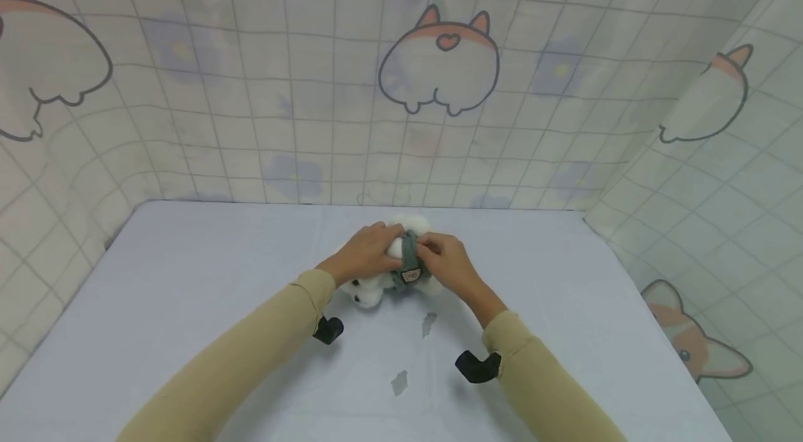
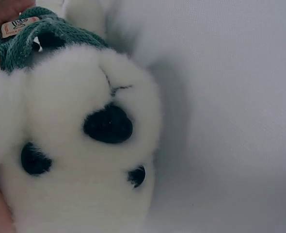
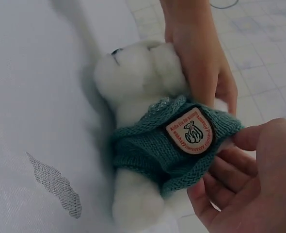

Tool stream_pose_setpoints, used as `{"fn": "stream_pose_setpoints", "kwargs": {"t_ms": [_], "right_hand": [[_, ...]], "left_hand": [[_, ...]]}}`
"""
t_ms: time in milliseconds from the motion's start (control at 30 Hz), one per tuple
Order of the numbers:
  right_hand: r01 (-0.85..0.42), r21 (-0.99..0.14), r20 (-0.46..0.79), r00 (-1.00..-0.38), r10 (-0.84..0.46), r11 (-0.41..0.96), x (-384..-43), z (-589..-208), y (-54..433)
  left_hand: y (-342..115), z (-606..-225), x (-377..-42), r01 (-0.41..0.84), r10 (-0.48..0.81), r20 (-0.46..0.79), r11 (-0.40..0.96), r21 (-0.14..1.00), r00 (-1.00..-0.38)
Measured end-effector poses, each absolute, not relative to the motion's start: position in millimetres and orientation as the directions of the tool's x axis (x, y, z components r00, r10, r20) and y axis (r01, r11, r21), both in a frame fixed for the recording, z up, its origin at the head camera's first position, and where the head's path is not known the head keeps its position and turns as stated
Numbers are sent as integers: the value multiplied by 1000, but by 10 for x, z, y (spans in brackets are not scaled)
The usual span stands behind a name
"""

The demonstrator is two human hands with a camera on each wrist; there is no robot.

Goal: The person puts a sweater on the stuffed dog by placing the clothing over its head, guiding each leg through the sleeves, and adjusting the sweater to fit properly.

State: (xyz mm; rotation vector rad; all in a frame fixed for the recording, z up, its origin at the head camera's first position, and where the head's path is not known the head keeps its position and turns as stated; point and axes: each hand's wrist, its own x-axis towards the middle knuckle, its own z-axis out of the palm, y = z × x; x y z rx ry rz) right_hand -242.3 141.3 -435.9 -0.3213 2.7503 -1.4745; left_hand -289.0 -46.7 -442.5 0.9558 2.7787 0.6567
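A white plush dog [image 1: 369, 292] lies on its side on the table, wearing a green knitted sweater [image 3: 145, 145] with an oval-bottomed patch [image 3: 190, 132]. Its head, with black nose [image 2: 109, 124] and eyes, fills the left wrist view. My left hand [image 1: 366, 254] grips the toy's upper body from above, behind the head; some of its fingers are hidden. On the other side, my right hand [image 1: 448, 262] pinches the sweater's edge between thumb and fingers, as the right wrist view shows, with the remaining fingers curled below it.
The toy rests on a white-covered table [image 1: 251, 240] whose far edge meets a grid-patterned curtain [image 1: 301, 79]. Two grey patches [image 1: 399, 383] mark the cloth nearer me. Black wrist mounts [image 1: 479, 367] stick out from both sleeves.
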Motion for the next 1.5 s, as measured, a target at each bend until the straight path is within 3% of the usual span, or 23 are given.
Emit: {"fn": "stream_pose_setpoints", "kwargs": {"t_ms": [200,500,733,1067,1500], "right_hand": [[-132,-841,12,-974,-227,524,-2396,-4338,1460],[-112,-771,2,-985,-174,627,-2412,-4489,1555],[-62,-755,-64,-984,-168,653,-2449,-4624,1567],[-88,-655,-130,-965,-226,751,-2507,-4606,1507],[-26,-751,-101,-983,-154,660,-2443,-4508,1632]], "left_hand": [[-465,-4419,-2887,549,619,-10,704,450,-785],[-538,-4463,-2903,433,564,31,596,677,-825],[-568,-4544,-2916,370,440,97,591,717,-893],[-601,-4559,-2919,323,347,135,572,754,-928],[-680,-4470,-2848,474,472,216,538,697,-855]]}}
